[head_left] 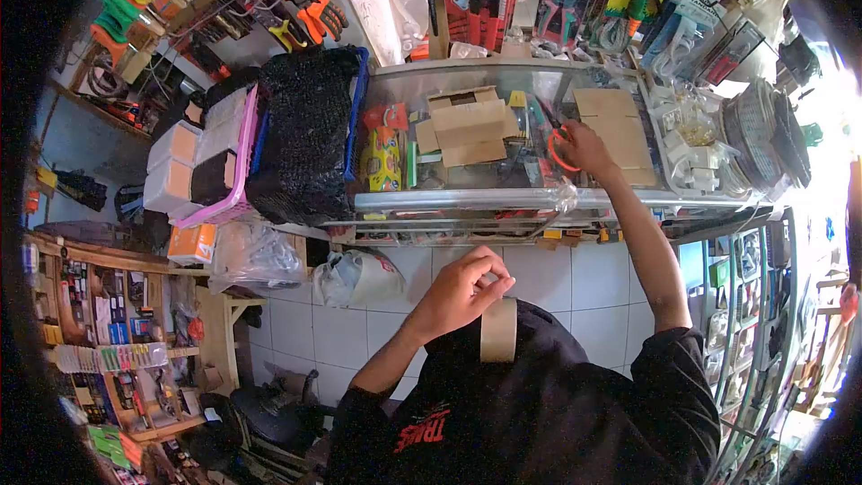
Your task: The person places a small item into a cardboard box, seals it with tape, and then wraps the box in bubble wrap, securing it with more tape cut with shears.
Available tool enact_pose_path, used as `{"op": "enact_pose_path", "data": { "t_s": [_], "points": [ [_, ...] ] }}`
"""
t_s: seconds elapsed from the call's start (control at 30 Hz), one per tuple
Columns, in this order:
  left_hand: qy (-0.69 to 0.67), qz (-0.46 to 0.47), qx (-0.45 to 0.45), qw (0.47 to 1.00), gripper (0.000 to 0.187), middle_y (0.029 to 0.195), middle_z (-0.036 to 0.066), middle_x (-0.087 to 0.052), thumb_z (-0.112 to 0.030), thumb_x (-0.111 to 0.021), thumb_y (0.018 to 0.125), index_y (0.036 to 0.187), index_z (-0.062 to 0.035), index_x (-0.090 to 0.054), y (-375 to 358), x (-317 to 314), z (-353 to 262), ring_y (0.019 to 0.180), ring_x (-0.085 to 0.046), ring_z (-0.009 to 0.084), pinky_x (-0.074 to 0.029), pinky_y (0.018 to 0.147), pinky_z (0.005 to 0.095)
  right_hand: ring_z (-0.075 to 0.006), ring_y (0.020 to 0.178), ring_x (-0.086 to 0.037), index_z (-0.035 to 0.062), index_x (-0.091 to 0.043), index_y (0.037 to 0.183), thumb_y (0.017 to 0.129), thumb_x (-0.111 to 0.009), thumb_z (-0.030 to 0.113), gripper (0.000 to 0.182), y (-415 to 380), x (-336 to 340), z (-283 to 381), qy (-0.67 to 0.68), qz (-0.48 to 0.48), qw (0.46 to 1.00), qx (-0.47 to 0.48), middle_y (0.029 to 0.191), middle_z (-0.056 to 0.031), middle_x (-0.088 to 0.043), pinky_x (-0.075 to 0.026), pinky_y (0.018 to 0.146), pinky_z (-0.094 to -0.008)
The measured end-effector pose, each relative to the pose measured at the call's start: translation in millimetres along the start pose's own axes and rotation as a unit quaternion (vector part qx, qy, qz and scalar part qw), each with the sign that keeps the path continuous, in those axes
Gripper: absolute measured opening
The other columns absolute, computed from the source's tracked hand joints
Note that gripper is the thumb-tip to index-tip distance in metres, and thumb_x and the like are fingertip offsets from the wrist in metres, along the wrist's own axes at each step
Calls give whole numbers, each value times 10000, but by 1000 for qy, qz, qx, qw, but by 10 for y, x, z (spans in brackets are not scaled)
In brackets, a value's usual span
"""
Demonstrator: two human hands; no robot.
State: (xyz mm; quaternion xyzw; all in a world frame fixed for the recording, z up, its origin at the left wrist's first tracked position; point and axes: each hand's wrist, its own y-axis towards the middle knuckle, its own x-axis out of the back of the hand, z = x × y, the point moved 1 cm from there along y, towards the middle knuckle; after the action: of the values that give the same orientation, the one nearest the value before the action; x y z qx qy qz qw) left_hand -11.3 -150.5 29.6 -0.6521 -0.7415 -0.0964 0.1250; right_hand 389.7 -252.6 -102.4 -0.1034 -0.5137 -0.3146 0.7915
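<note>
My right hand [587,151] is closed around the orange handles of a pair of scissors [561,148] over the glass counter. The dark blades point away, up and to the left. In front of my chest, my left hand [462,292] is curled with thumb and fingers pinched together. From its fingertips a tan strip [499,332], like tape or card, hangs against my black shirt. On the counter lies an opened cardboard box [474,132] with its flaps spread. A flat piece of cardboard [615,133] rests to the right of my right hand.
The glass counter [431,200] spans the front. At its left stand a blue crate [359,81] under black netting and a pink basket [241,171] of boxes. Packaged tools hang behind. Wire coils [759,135] sit at the right, and a plastic bag [359,278] lies on the floor.
</note>
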Motion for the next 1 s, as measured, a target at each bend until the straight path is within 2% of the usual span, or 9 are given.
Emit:
{"op": "enact_pose_path", "data": {
  "t_s": [0.17,0.27,0.37,0.43,0.53,0.57,0.73,0.83,1.0],
  "points": [
    [-24,13,5,1000,164,1211,112,-586,-118,-684,997,1033,40,-658,-65,-21,-108,957,-721,184,-641,761,305,-307,956,-686,8,-575,1313,932,-741,179,449,-173,345,110,114,-120,986,-25,1040,-189,-698,-530,853,-396],
    [-81,19,24,996,163,1280,131,-575,-118,-684,998,1035,40,-670,-113,-63,-54,966,-723,194,-639,788,313,-329,1080,-669,13,-514,1385,911,-781,213,580,-486,775,189,170,-113,979,-16,1185,-190,-669,-506,945,-435],
    [-118,19,19,993,219,1273,126,-592,-195,-698,998,993,24,-702,-147,-119,-35,988,-712,216,-633,773,318,-239,1052,-650,30,-478,1413,868,-824,155,658,-994,1115,303,292,-60,955,9,1188,-134,-655,-509,930,-404],
    [-98,42,33,994,232,1296,130,-589,-211,-687,1005,995,19,-712,-166,-133,-52,1014,-706,217,-624,814,330,-215,1023,-626,41,-478,1399,833,-855,179,694,-1463,1159,180,211,-4,976,45,1153,-102,-640,-507,928,-393],
    [-76,78,40,993,227,1357,137,-572,-199,-663,1020,997,17,-727,-182,-179,-48,1029,-696,195,-611,829,340,-286,1042,-642,14,-496,1354,789,-880,272,729,-2022,1597,765,219,260,940,24,1155,-159,-635,-509,916,-422],
    [-70,92,40,993,223,1381,140,-565,-189,-653,1025,998,17,-732,-182,-208,-46,1029,-693,184,-606,827,342,-311,1048,-649,12,-502,1342,782,-879,299,733,-2198,1622,859,183,285,937,87,1160,-175,-634,-514,901,-436],
    [-66,143,54,986,220,1398,125,-562,-225,-695,1000,999,-10,-742,-166,-417,-104,1132,-649,184,-609,817,346,-329,867,-669,21,-523,1292,763,-810,556,805,-2889,1680,1377,191,488,852,2,1002,-162,-665,-518,773,-454],
    [-60,178,62,980,212,1415,117,-546,-234,-727,976,1003,-25,-742,-144,-574,-245,1218,-610,201,-640,825,354,-402,902,-676,22,-521,1269,851,-727,667,796,-3028,1838,1625,159,517,841,13,1061,-201,-667,-518,797,-489],
    [-55,199,52,977,222,1447,128,-507,-237,-757,948,995,-21,-733,-180,-799,-314,1271,-581,242,-668,827,375,-402,870,-682,16,-518,1240,886,-665,699,784,-3333,1866,1621,162,468,868,36,1079,-199,-671,-523,754,-505]
  ]
}}
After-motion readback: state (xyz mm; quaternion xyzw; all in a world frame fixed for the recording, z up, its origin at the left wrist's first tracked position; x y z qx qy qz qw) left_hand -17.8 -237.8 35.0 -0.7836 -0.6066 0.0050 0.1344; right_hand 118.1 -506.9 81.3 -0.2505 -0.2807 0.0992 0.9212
